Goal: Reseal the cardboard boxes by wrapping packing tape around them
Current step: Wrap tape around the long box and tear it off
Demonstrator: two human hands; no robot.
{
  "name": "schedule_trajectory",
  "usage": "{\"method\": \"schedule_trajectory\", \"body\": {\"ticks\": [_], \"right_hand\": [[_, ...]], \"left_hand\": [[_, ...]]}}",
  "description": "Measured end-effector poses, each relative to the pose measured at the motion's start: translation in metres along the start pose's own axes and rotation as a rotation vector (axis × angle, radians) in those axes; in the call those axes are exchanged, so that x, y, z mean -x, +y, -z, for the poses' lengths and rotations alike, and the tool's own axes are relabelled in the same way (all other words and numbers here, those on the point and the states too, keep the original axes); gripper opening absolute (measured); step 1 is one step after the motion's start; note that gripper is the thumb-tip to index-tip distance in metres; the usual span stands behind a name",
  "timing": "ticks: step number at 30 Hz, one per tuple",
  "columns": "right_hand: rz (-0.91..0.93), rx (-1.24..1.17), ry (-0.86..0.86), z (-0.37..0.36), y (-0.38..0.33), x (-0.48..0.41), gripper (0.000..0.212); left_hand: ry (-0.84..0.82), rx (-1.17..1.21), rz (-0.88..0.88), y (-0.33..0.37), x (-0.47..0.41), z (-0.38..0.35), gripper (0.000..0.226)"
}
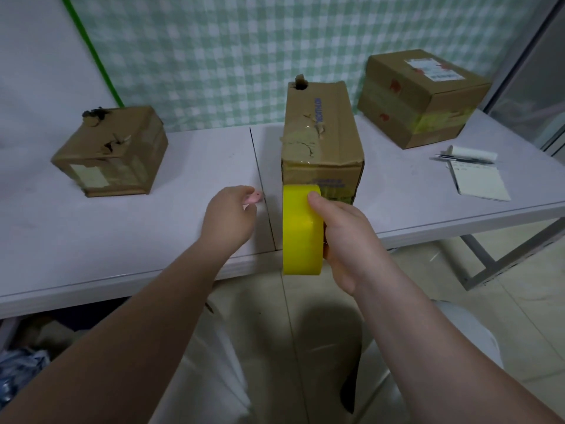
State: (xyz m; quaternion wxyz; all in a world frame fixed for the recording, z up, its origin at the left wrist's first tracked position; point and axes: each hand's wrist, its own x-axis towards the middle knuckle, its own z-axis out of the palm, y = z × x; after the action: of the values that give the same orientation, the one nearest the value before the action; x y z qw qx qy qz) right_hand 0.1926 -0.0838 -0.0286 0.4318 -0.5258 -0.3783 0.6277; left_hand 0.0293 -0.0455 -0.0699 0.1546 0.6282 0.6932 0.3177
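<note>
My right hand (342, 237) grips a large yellow roll of packing tape (301, 231), held upright just in front of a long cardboard box (321, 130) with a torn top. My left hand (229, 215) hovers over the table edge with its fingers curled round a small pink object (255, 197). A battered cardboard box (113, 151) sits at the left of the white table (183, 166). At the back right a third cardboard box (422, 96) carries yellowish tape bands and a shipping label.
A notepad (478, 182), a pen (464, 160) and a white roll (472, 153) lie at the table's right. A green checked curtain hangs behind. The table's metal leg (495, 264) stands at the right, over a tiled floor. Bags lie under the table at lower left.
</note>
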Motion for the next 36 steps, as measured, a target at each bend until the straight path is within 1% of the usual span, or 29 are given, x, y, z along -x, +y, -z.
{"method": "schedule_trajectory", "body": {"ticks": [2,4,8,11,14,16,17,19,21,23,25,26,27,28,29,30,32,35,36], "right_hand": [[0.0,0.0,0.008,-0.002,-0.001,-0.004,0.018],[0.002,0.008,0.014,-0.003,-0.001,-0.008,0.019],[0.007,0.025,0.026,-0.003,-0.002,-0.013,0.02],[0.013,0.037,0.03,-0.003,-0.002,-0.014,0.021],[0.027,0.045,0.052,-0.004,-0.002,-0.014,0.024],[0.034,0.044,0.073,-0.005,-0.002,-0.014,0.026],[0.038,0.042,0.083,-0.005,-0.002,-0.013,0.026],[0.047,0.036,0.111,-0.006,-0.002,-0.012,0.027],[0.061,0.025,0.138,-0.007,-0.001,-0.011,0.033],[0.09,0.024,0.154,-0.007,0.0,-0.011,0.027],[0.148,0.038,0.16,-0.005,0.002,-0.013,0.021],[0.189,0.067,0.153,-0.004,0.002,-0.013,0.021],[0.227,0.106,0.136,-0.004,0.002,-0.013,0.019],[0.251,0.138,0.112,-0.005,0.0,-0.012,0.016],[0.254,0.153,0.084,-0.005,-0.002,-0.009,0.014],[0.242,0.148,0.058,-0.007,-0.003,-0.008,0.016],[0.196,0.113,0.006,-0.008,-0.006,-0.006,0.024],[0.144,0.1,-0.072,-0.008,-0.008,-0.004,0.048],[0.133,0.078,-0.103,-0.006,-0.009,-0.004,0.051]], "left_hand": [[-0.087,-0.131,-0.067,-0.014,-0.013,-0.01,0.034],[-0.134,-0.265,-0.085,-0.025,-0.022,-0.019,0.032],[-0.048,-0.448,-0.094,-0.028,-0.025,-0.026,0.031],[-0.008,-0.545,-0.133,-0.026,-0.021,-0.027,0.026],[-0.023,-0.646,-0.148,-0.024,-0.019,-0.027,0.036],[-0.012,-0.663,-0.141,-0.024,-0.018,-0.025,0.043],[-0.01,-0.657,-0.141,-0.025,-0.018,-0.024,0.043],[-0.04,-0.62,-0.126,-0.029,-0.019,-0.022,0.038],[-0.021,-0.497,-0.091,-0.032,-0.018,-0.018,0.036],[0.099,-0.252,-0.086,-0.028,-0.014,-0.009,0.028],[0.232,0.043,-0.128,-0.011,-0.005,0.004,0.018],[0.264,0.19,-0.154,0.001,0.002,0.012,0.014],[0.271,0.303,-0.192,0.013,0.008,0.019,0.017],[0.268,0.358,-0.244,0.023,0.014,0.025,0.025],[0.254,0.366,-0.303,0.031,0.02,0.029,0.033],[0.238,0.356,-0.353,0.037,0.024,0.032,0.036],[0.194,0.349,-0.406,0.044,0.028,0.032,0.033],[0.169,0.334,-0.468,0.051,0.032,0.031,0.027],[0.158,0.334,-0.473,0.053,0.033,0.03,0.026]]}}
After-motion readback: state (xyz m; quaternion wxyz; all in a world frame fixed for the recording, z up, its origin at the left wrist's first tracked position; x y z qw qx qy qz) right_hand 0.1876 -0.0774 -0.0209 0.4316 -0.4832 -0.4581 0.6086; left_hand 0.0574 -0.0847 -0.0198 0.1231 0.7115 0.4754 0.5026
